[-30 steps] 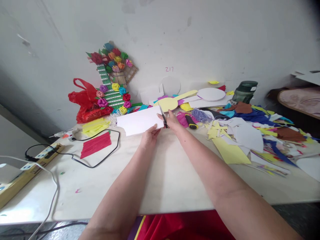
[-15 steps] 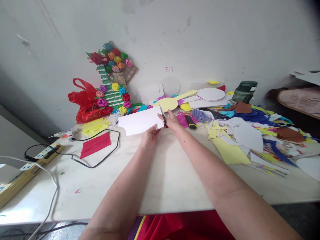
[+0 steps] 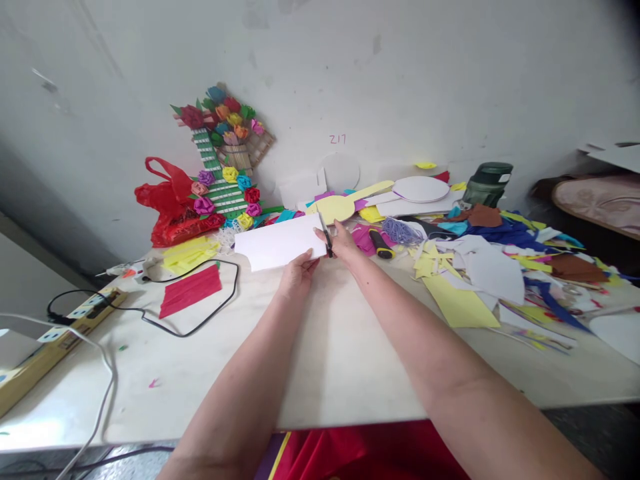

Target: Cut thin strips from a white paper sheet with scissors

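A white sheet of paper or card (image 3: 275, 244) is held above the table by my left hand (image 3: 299, 270), its thumb on top near the lower right corner. My right hand (image 3: 345, 241) is closed on a pair of scissors (image 3: 327, 240) with dark handles. The blades point away from me along the sheet's right edge; whether they are cutting into it I cannot tell. Just behind the blades lies a yellow paddle-shaped cutout (image 3: 336, 209). A black and yellow tool handle (image 3: 381, 244) rests to the right of my right hand.
Flower-decorated craft work (image 3: 227, 167) leans on the wall beside a red plastic bag (image 3: 167, 207). A red paper piece (image 3: 191, 292) and a power strip (image 3: 83, 320) with cables lie left. Paper scraps (image 3: 495, 267) heap up at right, before a green bottle (image 3: 487, 185).
The whole view has shifted very slightly. Both hands, the sheet and the scissors keep nearly the same positions.
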The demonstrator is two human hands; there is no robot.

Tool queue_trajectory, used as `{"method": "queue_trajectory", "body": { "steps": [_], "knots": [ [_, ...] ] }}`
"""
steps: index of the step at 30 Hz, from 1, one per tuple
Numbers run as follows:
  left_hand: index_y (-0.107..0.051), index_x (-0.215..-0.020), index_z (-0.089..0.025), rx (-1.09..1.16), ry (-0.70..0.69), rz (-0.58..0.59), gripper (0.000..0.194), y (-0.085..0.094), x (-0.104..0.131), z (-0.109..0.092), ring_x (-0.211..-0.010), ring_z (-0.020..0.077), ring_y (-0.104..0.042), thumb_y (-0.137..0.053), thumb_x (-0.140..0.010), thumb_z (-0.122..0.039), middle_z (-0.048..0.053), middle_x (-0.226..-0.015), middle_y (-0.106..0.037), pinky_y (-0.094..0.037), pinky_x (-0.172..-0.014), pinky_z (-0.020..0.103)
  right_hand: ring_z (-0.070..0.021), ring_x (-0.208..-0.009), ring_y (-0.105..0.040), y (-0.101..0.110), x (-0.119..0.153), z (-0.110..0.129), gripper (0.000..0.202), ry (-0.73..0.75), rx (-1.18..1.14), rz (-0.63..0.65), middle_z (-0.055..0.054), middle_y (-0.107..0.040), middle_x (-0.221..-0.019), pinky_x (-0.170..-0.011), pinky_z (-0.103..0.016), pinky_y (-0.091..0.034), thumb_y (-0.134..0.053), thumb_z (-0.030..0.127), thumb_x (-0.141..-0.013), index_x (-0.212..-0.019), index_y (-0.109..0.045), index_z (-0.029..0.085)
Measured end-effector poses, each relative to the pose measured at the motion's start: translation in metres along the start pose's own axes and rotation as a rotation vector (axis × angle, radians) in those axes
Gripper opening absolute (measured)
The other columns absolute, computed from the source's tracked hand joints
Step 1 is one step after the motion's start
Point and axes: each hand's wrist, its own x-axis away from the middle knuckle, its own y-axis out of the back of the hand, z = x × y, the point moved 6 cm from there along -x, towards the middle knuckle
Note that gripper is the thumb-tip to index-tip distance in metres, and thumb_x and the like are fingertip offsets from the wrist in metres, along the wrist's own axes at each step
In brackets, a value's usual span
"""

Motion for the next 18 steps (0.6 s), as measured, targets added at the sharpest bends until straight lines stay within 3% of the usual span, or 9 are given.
{"method": "queue_trajectory", "body": {
  "steps": [3,6,12,18],
  "knots": [
    [-0.06,-0.091,-0.015,-0.002,0.0,0.007,0.03,-0.0007,0.0007,0.0012,-0.074,0.0171,-0.063,-0.06,-0.064,-0.004,0.003,-0.081,-0.067,-0.048,-0.078,0.029,-0.0145,-0.064,-0.059,0.0007,0.0037,0.0034,0.092,-0.04,-0.004,0.046,-0.016,-0.051,-0.118,-0.046,-0.023,-0.044,-0.057,0.059,-0.064,-0.137,-0.02,0.018],
    [-0.06,-0.093,-0.016,-0.013,-0.001,0.021,0.031,-0.002,0.0012,0.0028,-0.077,0.0179,-0.063,-0.06,-0.064,-0.004,0.003,-0.084,-0.067,-0.048,-0.079,0.03,-0.0143,-0.066,-0.058,0.0037,0.0049,0.0053,0.091,-0.06,-0.002,0.061,-0.016,-0.053,-0.116,-0.046,-0.022,-0.043,-0.056,0.059,-0.065,-0.137,-0.021,0.017],
    [-0.059,-0.092,-0.015,-0.033,0.007,0.031,0.029,-0.003,0.001,0.004,-0.086,0.0203,-0.062,-0.059,-0.066,-0.005,0.005,-0.087,-0.067,-0.047,-0.08,0.031,-0.0177,-0.086,-0.058,0.0062,0.0024,0.0065,0.083,0.016,-0.033,0.026,-0.014,-0.058,-0.107,-0.066,-0.026,-0.047,-0.058,0.054,-0.066,-0.132,-0.031,0.013],
    [-0.059,-0.094,-0.015,-0.054,-0.011,0.027,0.029,-0.0007,-0.0011,0.0032,-0.091,0.0232,-0.06,-0.059,-0.066,-0.007,0.007,-0.09,-0.067,-0.048,-0.079,0.033,-0.0216,-0.107,-0.051,0.0065,-0.0026,0.0017,0.077,0.051,0.002,-0.055,-0.013,-0.053,-0.119,-0.084,-0.03,-0.043,-0.062,0.052,-0.064,-0.127,-0.038,0.014]
  ]
}}
